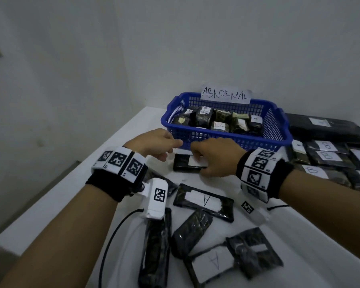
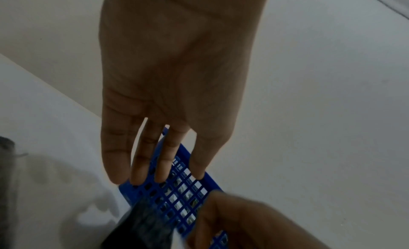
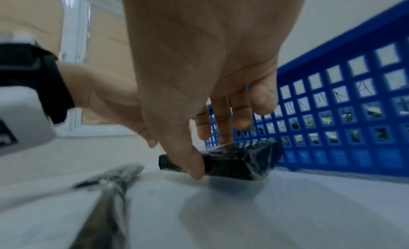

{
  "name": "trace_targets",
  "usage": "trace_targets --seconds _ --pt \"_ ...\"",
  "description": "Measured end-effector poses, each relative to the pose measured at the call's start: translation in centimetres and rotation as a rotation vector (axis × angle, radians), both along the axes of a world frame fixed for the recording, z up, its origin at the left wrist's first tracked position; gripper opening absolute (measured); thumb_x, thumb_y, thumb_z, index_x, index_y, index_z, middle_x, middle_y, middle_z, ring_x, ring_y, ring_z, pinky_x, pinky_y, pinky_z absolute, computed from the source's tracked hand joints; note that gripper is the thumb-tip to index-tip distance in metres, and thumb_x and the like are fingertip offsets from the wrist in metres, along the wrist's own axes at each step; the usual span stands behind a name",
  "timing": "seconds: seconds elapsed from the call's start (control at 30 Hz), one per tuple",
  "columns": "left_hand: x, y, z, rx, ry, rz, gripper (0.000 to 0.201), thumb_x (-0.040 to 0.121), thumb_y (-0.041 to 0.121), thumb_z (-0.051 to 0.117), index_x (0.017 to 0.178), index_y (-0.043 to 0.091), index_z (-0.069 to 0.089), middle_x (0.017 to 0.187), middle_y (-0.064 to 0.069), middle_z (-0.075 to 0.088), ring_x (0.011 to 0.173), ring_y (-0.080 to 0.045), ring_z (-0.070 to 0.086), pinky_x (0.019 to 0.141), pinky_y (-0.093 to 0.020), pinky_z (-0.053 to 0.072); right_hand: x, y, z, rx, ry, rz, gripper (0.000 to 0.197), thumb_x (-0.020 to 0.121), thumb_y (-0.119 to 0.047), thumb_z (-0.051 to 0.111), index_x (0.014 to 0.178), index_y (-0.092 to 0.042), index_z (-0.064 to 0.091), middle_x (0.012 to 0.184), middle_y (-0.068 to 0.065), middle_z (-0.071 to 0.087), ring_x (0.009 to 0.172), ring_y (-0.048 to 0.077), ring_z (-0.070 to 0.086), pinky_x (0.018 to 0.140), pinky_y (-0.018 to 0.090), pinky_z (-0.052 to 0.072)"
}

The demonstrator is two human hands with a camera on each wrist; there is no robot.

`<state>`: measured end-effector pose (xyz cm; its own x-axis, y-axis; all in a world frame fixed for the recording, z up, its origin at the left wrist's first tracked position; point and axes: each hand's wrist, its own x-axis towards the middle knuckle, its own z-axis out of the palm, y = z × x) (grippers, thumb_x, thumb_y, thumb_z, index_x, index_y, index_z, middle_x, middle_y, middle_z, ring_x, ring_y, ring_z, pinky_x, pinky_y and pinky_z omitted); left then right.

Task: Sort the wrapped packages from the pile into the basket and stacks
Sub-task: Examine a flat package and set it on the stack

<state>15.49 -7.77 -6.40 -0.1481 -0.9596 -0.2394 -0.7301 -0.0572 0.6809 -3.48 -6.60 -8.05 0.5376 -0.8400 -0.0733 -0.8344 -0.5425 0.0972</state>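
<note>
My left hand (image 1: pixel 154 145) hovers with straight, relaxed fingers just left of the blue basket (image 1: pixel 276 129), holding nothing. Just in front of the basket, my right hand (image 1: pixel 214 159) pinches a black wrapped package (image 1: pixel 182 164) lying on the counter (image 1: pixel 121 140); I can't read its white label under my fingers. The shiny film looks slippery, so I judge a thin pinch could drop it. The basket's sign (image 1: pixel 226 95) reads "ABNORMAL". Right of the basket, stacked packages (image 1: pixel 328 156) read "B"; nearer me, loose ones read "A" (image 1: pixel 205 199).
</note>
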Motion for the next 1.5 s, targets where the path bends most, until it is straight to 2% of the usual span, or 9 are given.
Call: trace_targets --seconds 0.1,0.23,0.33,0.5,0.63,0.8,1.03,1.27,1.5 --pt "0.7 0.2 0.0 -0.014 0.114 0.008 0.035 0.096 0.046 0.059 0.114 0.016 0.058 0.110 -0.002 0.065 0.094 -0.020 0.067 0.072 -0.028 0.056 -0.7 0.8 1.2 -0.101 -0.243 0.005 0.034 0.083 -0.040 0.072 0.104 -0.025 0.050 0.098 -0.005 0.061 0.084 0.020 0.057 0.063 0.034 0.046" --pt "0.3 0.8 1.1 -0.091 0.583 -0.088 0.021 0.099 0.018 0.058 0.118 0.009 0.061 0.102 -0.010 0.072 0.078 -0.020 0.073 0.064 -0.023 0.058 -2.1 1.0 3.0 -0.264 -0.531 0.000 0.047 0.076 -0.046 0.077 0.112 -0.025 0.055 0.107 -0.008 0.063 0.096 0.019 0.051 0.079 0.043 0.049" --pt "-0.7 0.5 2.4 -0.220 0.745 -0.094 0.015 0.098 0.009 0.056 0.112 0.009 0.063 0.094 -0.009 0.072 0.072 -0.017 0.071 0.061 -0.021 0.056 -3.5 0.9 3.7 -0.272 -0.896 -0.080 0.053 0.079 -0.046 0.078 0.122 -0.025 0.056 0.115 -0.010 0.063 0.104 0.013 0.059 0.088 0.032 0.051" --pt "-3.2 -0.2 3.8 -0.309 0.803 -0.145 0.014 0.099 0.007 0.056 0.111 0.007 0.062 0.093 -0.004 0.069 0.069 -0.016 0.070 0.061 -0.021 0.056 -5.1 0.9 4.4 0.094 -1.462 -0.239 0.027 0.093 -0.019 0.071 0.118 -0.017 0.062 0.109 0.009 0.072 0.070 0.016 0.073 0.059 0.027 0.058" --pt "-5.3 -0.6 3.5 -0.358 0.807 -0.156 0.009 0.096 0.011 0.063 0.105 0.009 0.062 0.080 0.003 0.070 0.066 -0.017 0.068 0.061 -0.024 0.055 -6.2 0.6 4.6 0.072 -1.555 -0.247 0.025 0.092 -0.013 0.072 0.115 -0.011 0.063 0.097 0.009 0.072 0.060 0.014 0.067 0.050 0.024 0.052" --pt "-7.4 -0.5 3.7 -0.457 0.784 -0.152 0.020 0.094 0.012 0.067 0.111 0.004 0.062 0.087 -0.007 0.069 0.063 -0.016 0.068 0.051 -0.020 0.050 -7.7 1.0 5.2 -0.040 -1.608 -0.229 0.023 0.088 -0.012 0.076 0.108 -0.005 0.067 0.083 0.002 0.072 0.059 0.012 0.063 0.052 0.023 0.051" --pt "-8.3 -0.8 4.4 -0.518 0.708 -0.243 0.017 0.095 0.015 0.066 0.110 0.010 0.059 0.087 0.000 0.065 0.059 -0.016 0.064 0.042 -0.022 0.043 -9.2 1.9 6.2 -0.052 -1.549 -0.234 0.023 0.088 -0.015 0.077 0.105 -0.008 0.063 0.076 0.004 0.063 0.050 0.014 0.051 0.043 0.024 0.041" --pt "-8.7 -1.3 4.0 -0.522 0.782 -0.285 0.006 0.101 0.020 0.054 0.096 0.019 0.057 0.092 0.003 0.065 0.077 -0.011 0.066 0.060 -0.023 0.055 -9.0 1.1 5.8 0.065 -1.677 -0.247 0.011 0.098 -0.025 0.063 0.095 -0.016 0.068 0.092 0.010 0.071 0.064 0.013 0.056 0.059 0.023 0.050" --pt "-8.4 -2.1 3.8 -0.551 0.795 -0.284 0.014 0.093 0.003 0.064 0.083 0.013 0.062 0.081 -0.003 0.063 0.079 -0.018 0.063 0.080 -0.031 0.058 -8.3 0.5 4.9 0.020 -1.678 -0.234 0.018 0.085 -0.016 0.067 0.067 -0.019 0.063 0.075 0.010 0.057 0.064 0.017 0.053 0.060 0.026 0.047"
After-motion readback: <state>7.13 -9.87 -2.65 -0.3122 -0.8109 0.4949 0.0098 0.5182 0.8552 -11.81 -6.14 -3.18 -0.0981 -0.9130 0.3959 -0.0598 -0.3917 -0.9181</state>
